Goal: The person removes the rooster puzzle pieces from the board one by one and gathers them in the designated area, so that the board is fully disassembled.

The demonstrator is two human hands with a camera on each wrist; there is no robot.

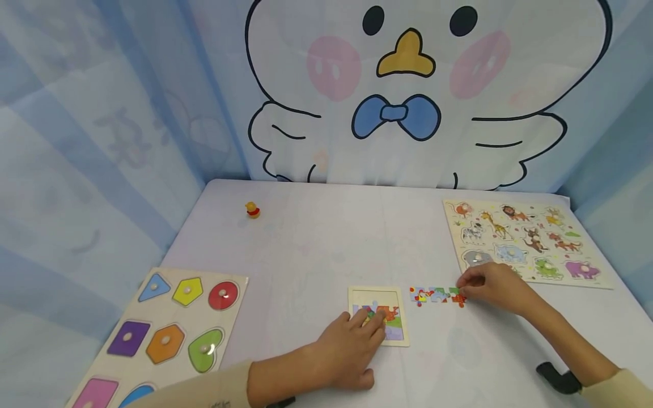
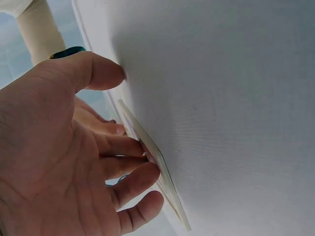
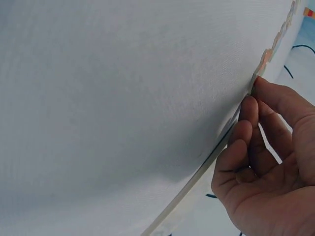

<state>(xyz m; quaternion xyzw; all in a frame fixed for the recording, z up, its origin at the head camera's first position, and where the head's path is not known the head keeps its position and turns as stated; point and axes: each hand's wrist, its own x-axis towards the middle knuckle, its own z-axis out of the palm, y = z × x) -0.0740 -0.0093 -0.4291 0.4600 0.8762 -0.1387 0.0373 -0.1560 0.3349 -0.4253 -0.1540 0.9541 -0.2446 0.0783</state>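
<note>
My left hand (image 1: 352, 348) lies with its fingertips on a small framed jigsaw puzzle (image 1: 378, 291), covering part of its picture. In the left wrist view the fingers (image 2: 139, 184) rest on the face of the thin puzzle board (image 2: 168, 182), and the thumb stands apart from it. To the right of the frame, several colourful jigsaw pieces (image 1: 437, 294) lie in a row. At the right end of that row my right hand (image 1: 497, 288) pinches a jigsaw piece (image 3: 254, 84) between thumb and forefinger, mostly hidden by the fingertips.
An animal peg puzzle (image 1: 520, 266) lies at the back right, its near edge by my right hand. A shape peg puzzle (image 1: 173, 345) lies at the left, under my left sleeve. A small yellow and red figurine (image 1: 252, 210) stands at the back left.
</note>
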